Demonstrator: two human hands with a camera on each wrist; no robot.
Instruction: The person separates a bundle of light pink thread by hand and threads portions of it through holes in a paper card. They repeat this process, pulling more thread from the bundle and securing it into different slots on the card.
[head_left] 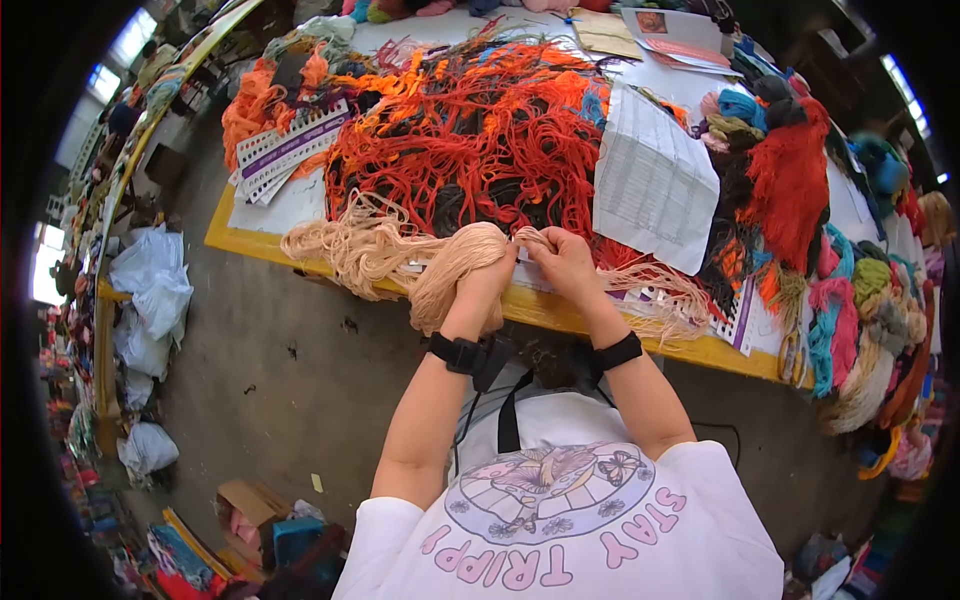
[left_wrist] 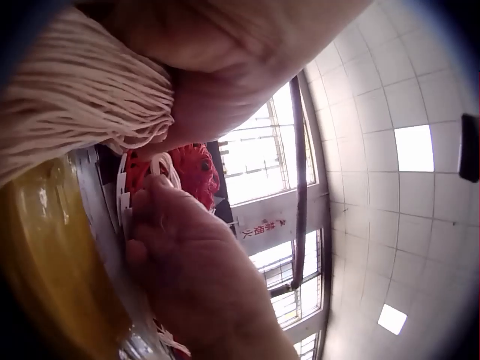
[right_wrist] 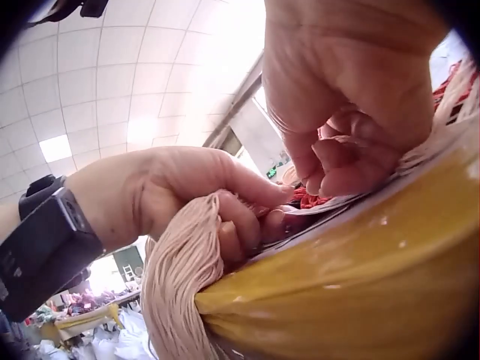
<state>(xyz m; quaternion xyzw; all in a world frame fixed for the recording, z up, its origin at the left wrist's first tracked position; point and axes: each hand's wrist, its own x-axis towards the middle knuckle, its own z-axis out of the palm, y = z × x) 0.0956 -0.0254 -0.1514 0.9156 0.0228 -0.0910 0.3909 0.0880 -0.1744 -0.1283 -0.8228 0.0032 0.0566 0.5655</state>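
A peach yarn skein (head_left: 455,268) is looped over the left hand (head_left: 488,282) at the table's front edge. In the right wrist view the left hand (right_wrist: 187,184) has its fingers curled with the skein (right_wrist: 180,281) hanging over them. Close beside it, the right hand (head_left: 568,268) pinches a small peach strand between thumb and fingers; the left wrist view shows that strand (left_wrist: 161,166) at the tips of the right hand (left_wrist: 199,259). More peach yarn (head_left: 350,240) lies along the edge to the left.
Red and orange yarn (head_left: 460,140) covers the table behind the hands. A printed sheet (head_left: 655,180) lies right of it, and punched cards (head_left: 290,150) lie left. Coloured skeins (head_left: 850,290) hang at the right. The table's yellow edge (head_left: 540,308) runs below the hands.
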